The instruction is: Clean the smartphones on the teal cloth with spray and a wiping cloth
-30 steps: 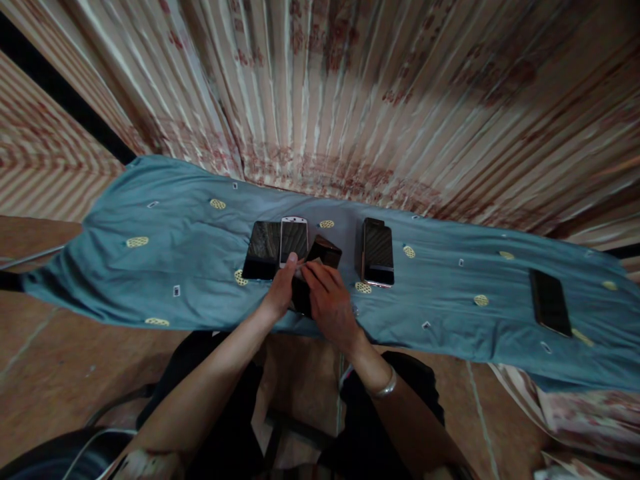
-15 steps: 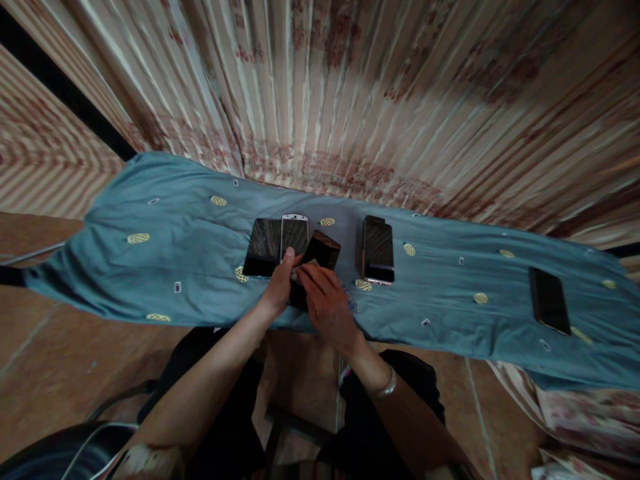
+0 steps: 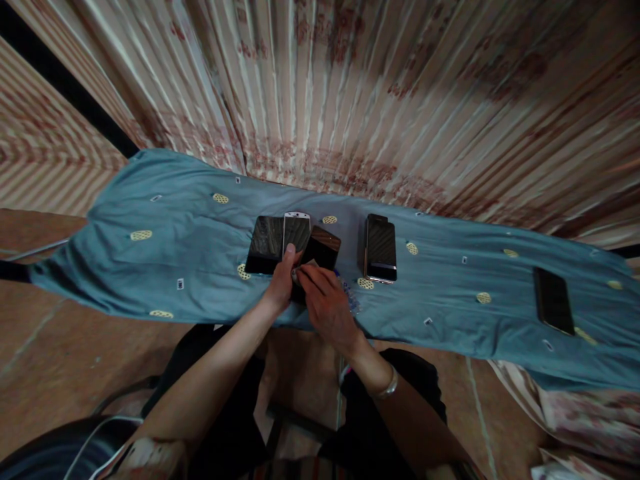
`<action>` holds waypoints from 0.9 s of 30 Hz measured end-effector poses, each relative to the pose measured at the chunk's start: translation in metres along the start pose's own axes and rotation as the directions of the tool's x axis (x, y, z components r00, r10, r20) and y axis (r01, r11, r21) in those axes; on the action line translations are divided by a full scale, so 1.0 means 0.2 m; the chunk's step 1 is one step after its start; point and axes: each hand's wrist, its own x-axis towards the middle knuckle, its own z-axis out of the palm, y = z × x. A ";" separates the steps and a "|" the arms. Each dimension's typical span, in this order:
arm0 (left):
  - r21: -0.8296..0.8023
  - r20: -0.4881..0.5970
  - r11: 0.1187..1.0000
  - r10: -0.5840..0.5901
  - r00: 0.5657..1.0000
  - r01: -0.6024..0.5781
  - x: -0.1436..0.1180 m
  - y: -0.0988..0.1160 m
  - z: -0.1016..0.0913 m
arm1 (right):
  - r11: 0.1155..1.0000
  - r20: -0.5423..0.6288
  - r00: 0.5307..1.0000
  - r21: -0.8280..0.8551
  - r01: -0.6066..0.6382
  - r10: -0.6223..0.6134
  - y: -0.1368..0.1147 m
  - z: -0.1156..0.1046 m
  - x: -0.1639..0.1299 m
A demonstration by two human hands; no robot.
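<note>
A dark smartphone (image 3: pixel 324 245) is tilted between my hands, above the near edge of the blue cloth. My left hand (image 3: pixel 282 285) grips its left side, thumb on top. Bent over the phone's face, my right hand (image 3: pixel 329 301) has its fingers pressed together on a small pale piece, perhaps a wipe or cloth, mostly hidden under them. Just beyond my left hand lie a white-framed phone (image 3: pixel 297 229) and a larger black tablet or phone (image 3: pixel 265 245), side by side. A patterned bluish item (image 3: pixel 351 295) shows partly beside my right hand.
To the right, black phones (image 3: pixel 381 250) lie stacked or overlapping. Another dark phone (image 3: pixel 554 301) rests near the right end of the blue cloth (image 3: pixel 195 260). A pleated curtain (image 3: pixel 320 100) hangs behind. A black round object (image 3: pixel 65 453) with a white cable stands at lower left.
My right fingers have shifted slightly on the phone's face, still pressed to the pale piece. My left hand keeps its grip. The whole view has moved a little.
</note>
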 end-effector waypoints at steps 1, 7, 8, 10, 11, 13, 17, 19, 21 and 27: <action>-0.001 0.007 1.000 -0.005 1.000 0.005 0.00 0.01 0.00 | 1.000 0.004 1.000 0.003 0.014 -0.014 -0.01 0.00 0.00; -0.049 -0.015 0.998 -0.044 0.999 0.043 0.01 0.07 -0.01 | 0.997 -0.007 0.997 -0.020 0.081 -0.081 -0.07 0.02 -0.02; -0.058 -0.025 0.997 -0.048 0.999 0.046 0.01 0.07 0.00 | 0.996 -0.023 0.996 -0.022 0.091 -0.092 -0.07 0.03 -0.02; -0.064 -0.039 0.997 -0.049 0.998 0.047 0.02 0.08 0.00 | 0.993 -0.054 0.992 -0.025 0.114 -0.115 -0.08 0.03 -0.02; -0.063 -0.039 0.997 -0.048 0.998 0.045 0.02 0.08 -0.01 | 0.992 -0.059 0.991 -0.029 0.122 -0.123 -0.09 0.03 -0.02; -0.061 -0.027 0.997 -0.042 0.999 0.041 0.02 0.08 -0.01 | 0.990 -0.056 0.989 -0.039 0.134 -0.136 -0.09 0.03 -0.02; -0.070 -0.015 0.996 -0.052 0.999 0.051 0.02 0.10 -0.01 | 0.989 -0.015 0.990 -0.038 0.141 -0.142 -0.08 0.03 -0.02; -0.084 -0.030 0.995 -0.052 0.998 0.049 0.02 0.11 -0.01 | 0.989 0.006 0.990 -0.033 0.143 -0.143 -0.07 0.02 -0.03; -0.098 -0.054 0.995 -0.038 0.998 0.032 0.03 0.12 -0.01 | 0.988 0.012 0.989 -0.029 0.150 -0.150 -0.06 0.02 -0.04; -0.098 -0.092 0.995 0.015 0.996 -0.024 0.05 0.12 -0.06 | 0.989 -0.011 0.989 -0.034 0.144 -0.145 -0.04 0.00 -0.05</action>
